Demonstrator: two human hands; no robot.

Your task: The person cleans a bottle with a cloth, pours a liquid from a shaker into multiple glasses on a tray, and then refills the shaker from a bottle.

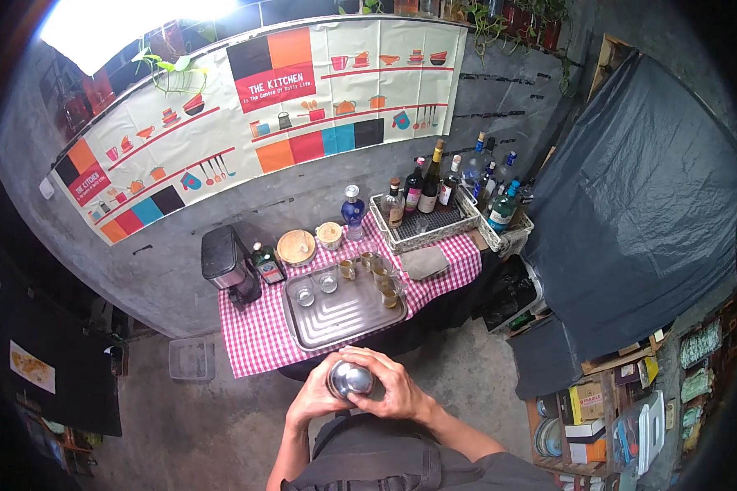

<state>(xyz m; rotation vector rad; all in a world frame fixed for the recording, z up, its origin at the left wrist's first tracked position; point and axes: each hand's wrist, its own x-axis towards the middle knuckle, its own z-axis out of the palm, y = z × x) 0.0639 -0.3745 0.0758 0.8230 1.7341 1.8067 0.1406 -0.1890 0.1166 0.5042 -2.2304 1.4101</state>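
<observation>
A shiny metal cocktail shaker (350, 377) is held close in front of my body, with its rounded top facing up. My left hand (315, 393) is wrapped round its left side. From the right, my right hand (399, 388) closes on it too, fingers reaching over the far side. Just beyond my hands, a metal tray (336, 331) lies on the table. On it stand clear glasses (305, 296) at the left and several glasses with amber liquid (391, 295) at the right. The shaker's lower part is hidden.
On the checked cloth (246, 344) stand a black coffee maker (225, 258), a dark green bottle (267, 266), two wooden-lidded jars (296, 246) and a blue bottle (352, 214). A wicker basket (430, 238) holds several bottles at the back right. A plastic box (191, 360) sits on the floor.
</observation>
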